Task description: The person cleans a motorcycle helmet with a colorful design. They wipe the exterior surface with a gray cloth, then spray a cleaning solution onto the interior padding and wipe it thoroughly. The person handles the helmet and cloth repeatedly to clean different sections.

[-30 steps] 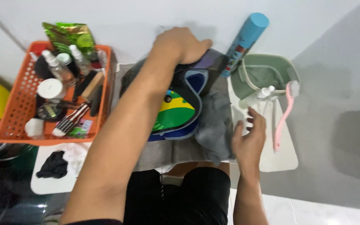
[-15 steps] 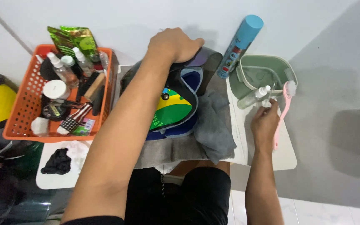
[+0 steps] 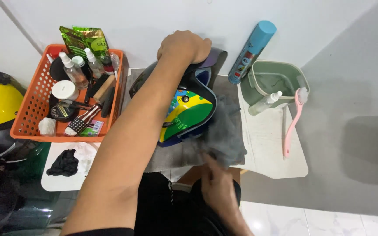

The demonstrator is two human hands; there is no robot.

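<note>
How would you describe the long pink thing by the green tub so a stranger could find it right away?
Start at the white table and look to its right end, where a pale green tub stands. The pink brush leans with its bristled head on the tub's right rim and its handle runs down across the tabletop. It is the only pink, long-handled thing there; the small white spray bottle beside it is short and stubby.

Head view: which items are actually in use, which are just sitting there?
In use:
left hand gripping the helmet
right hand, blurred, at the grey cloth

Lying about:
orange basket
blue spray can
green tub
pink brush
black rag
</note>
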